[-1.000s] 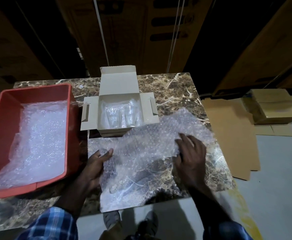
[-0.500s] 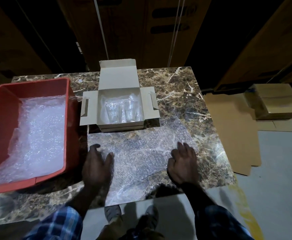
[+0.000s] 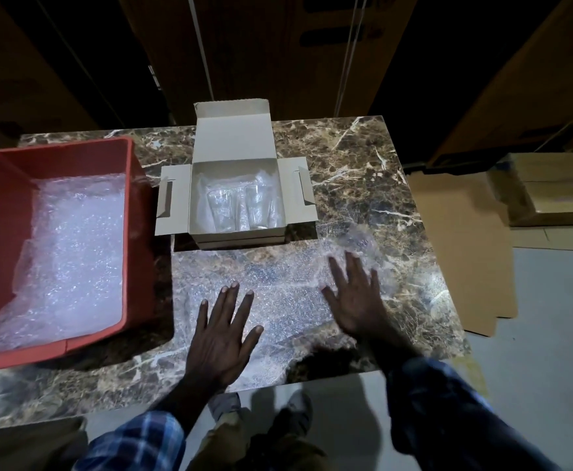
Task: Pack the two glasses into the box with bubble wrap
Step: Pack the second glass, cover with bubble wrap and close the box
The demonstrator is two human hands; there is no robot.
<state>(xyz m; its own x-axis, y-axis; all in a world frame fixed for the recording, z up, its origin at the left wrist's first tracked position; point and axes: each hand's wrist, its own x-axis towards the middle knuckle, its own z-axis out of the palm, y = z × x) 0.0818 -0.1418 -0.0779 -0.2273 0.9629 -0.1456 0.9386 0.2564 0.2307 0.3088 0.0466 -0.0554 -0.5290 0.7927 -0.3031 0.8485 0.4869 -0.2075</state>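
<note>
Two flat hands, left hand [image 3: 222, 338] and right hand [image 3: 356, 300], pressing bubble wrap [image 3: 288, 294] on the table [image 3: 363, 185], near the open box [image 3: 236, 205] holding two glasses [image 3: 239, 210].

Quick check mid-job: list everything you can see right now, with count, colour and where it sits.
box: one, pale cardboard, open, far middle of the table.
glasses: two, clear, lying side by side inside the box on bubble wrap.
bubble wrap sheet: one, clear, spread flat on the table in front of the box.
crate: one, red, left side of the table.
bubble wrap stock: clear, count cannot be told, lying in the crate.
table: one, brown marble.
flat cardboard: brown, on the floor at right.
stacked cartons: brown, far right on the floor.
left hand: flat, fingers spread on the sheet.
right hand: flat on the sheet.
</note>
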